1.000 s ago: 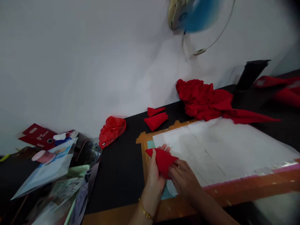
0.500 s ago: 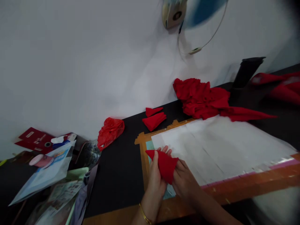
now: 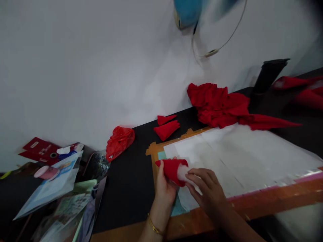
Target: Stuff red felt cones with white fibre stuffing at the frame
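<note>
The left hand (image 3: 164, 186) grips a folded red cloth piece (image 3: 171, 169) above the corner of the white sheet (image 3: 227, 158), while the right hand (image 3: 205, 186), fingers loosely curled, touches its pale open end.

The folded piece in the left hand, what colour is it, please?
Red folded piece, seen in the head view.

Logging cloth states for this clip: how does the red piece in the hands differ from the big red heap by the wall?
The red piece is small, cone-shaped and gripped in the left hand, the right hand touching its open end. The red heap is far larger, rumpled and lies untouched on the black table. The piece shows something white at its opening; the heap shows none. Both are bright red.
</note>
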A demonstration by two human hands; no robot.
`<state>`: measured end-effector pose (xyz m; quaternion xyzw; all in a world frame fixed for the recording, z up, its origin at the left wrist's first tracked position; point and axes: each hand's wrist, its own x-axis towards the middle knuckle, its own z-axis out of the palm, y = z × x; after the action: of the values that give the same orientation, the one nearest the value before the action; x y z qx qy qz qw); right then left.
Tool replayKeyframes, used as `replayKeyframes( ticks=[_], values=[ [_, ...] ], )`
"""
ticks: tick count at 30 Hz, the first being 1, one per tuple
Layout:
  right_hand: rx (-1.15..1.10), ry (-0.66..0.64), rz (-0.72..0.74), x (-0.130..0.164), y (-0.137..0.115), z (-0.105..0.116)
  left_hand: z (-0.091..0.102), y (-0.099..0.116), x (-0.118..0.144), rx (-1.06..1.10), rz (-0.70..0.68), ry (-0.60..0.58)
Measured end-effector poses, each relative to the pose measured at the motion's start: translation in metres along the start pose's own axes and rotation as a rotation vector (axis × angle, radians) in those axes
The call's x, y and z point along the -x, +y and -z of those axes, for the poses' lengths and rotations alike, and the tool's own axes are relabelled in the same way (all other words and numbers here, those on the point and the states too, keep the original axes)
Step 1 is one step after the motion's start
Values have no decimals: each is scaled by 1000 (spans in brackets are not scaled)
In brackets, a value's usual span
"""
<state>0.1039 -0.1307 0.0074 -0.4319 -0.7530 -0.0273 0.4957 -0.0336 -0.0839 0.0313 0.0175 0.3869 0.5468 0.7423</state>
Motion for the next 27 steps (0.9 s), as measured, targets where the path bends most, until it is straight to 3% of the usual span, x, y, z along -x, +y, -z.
replayKeyframes(
  ticks=[3, 6, 12, 17, 22, 25, 27],
  values=[
    [22, -24, 29, 1, 2, -9, -1, -9, 4, -27, 10, 36],
    [30, -48, 23, 2, 5, -17, 1, -17, 3, -90, -65, 80],
    [-69, -154, 2, 2, 2, -11, 4, -12, -4, -93, -216, 83],
    [16, -197, 10, -1, 0, -17, -5, -17, 6, -141, -180, 23],
    [-107, -305, 31, -5, 1, -10, -1, -12, 0, -175, -232, 124],
    [-128, -275, 2, -7, 4, -3, 2, -9, -4, -140, -248, 118],
    [-69, -255, 5, -6, 7, -4, 1, -10, -1, -142, -185, 115]
  ],
)
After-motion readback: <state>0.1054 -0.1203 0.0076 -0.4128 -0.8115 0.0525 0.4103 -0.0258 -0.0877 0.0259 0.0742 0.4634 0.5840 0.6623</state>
